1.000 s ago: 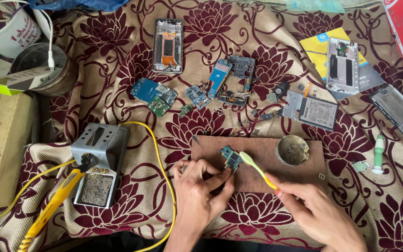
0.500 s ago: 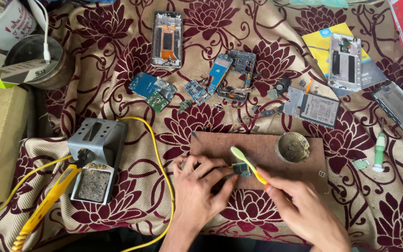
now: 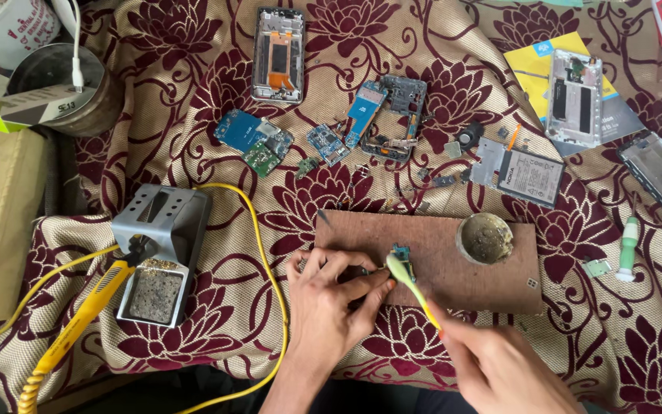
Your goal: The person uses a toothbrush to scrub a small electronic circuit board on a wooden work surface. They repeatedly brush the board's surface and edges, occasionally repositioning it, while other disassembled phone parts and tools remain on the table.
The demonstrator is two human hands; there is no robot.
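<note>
A: The bench is draped in a maroon floral cloth point(image 3: 193, 92), with a brown board point(image 3: 438, 261) on top.

B: The left hand point(image 3: 331, 307) pinches a tiny circuit board point(image 3: 402, 255), mostly hidden. The right hand point(image 3: 499, 368), cut off by the frame, grips a yellow-green toothbrush point(image 3: 411, 280). A round tin point(image 3: 485, 238) holds crusty paste.

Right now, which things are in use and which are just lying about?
In use:
left hand pinning small circuit board
right hand holding yellow-green brush
brown board

Lying about:
yellow soldering iron in metal stand
phone frame
battery
round tin
</note>
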